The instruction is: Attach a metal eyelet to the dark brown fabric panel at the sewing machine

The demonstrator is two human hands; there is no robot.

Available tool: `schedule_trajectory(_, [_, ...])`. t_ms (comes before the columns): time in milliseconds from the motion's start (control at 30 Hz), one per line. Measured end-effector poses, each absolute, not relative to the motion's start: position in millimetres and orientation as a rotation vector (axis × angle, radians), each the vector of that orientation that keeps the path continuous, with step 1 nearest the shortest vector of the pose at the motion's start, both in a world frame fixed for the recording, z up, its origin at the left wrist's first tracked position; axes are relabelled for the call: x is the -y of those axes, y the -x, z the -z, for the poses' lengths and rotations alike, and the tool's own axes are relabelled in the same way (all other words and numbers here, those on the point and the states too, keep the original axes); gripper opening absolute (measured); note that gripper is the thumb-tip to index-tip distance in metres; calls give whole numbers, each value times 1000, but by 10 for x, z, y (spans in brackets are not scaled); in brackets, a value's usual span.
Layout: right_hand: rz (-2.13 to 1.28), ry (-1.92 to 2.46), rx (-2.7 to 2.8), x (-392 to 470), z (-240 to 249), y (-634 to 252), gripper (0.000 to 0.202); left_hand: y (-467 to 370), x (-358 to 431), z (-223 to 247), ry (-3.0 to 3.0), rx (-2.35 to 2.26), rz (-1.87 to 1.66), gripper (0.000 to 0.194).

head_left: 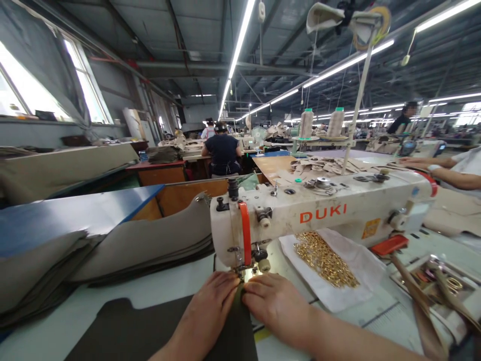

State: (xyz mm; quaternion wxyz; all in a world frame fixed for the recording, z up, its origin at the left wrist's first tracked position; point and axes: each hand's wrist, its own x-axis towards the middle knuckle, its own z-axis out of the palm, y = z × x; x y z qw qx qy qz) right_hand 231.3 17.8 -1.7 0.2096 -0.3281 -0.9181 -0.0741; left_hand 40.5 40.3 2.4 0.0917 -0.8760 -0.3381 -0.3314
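Note:
A white DUKI sewing machine [323,213] stands in front of me on a pale table [161,288]. A dark olive fabric piece [139,331] lies flat under its needle area [246,268]. My left hand [216,301] presses the fabric just left of the presser foot, fingers pinched at a narrow folded strip. My right hand [272,303] rests on the same strip from the right, its fingertips touching those of the left hand. Both hands hold the fabric right at the needle.
Stacked grey-brown fabric panels [124,250] lie to the left. A white cloth with a heap of gold metal rings [325,258] sits behind the machine arm. A tray of hardware [436,278] is at right. A co-worker's arms [436,168] work at far right; other people sit further back.

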Motion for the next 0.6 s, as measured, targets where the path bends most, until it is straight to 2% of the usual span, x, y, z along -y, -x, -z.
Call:
schedule_trajectory(167, [210,794,2647,-145,-29,-2330,8,-292,-340,58,2565,970,755,31])
schedule_trajectory(333, [229,796,2686,-147,-63,-2320,9,-225,-338,113,2550,799,717,32])
schedule_trajectory(600, [234,784,2707,-160,-52,-2304,12,-229,-343,114,2534,796,623,37])
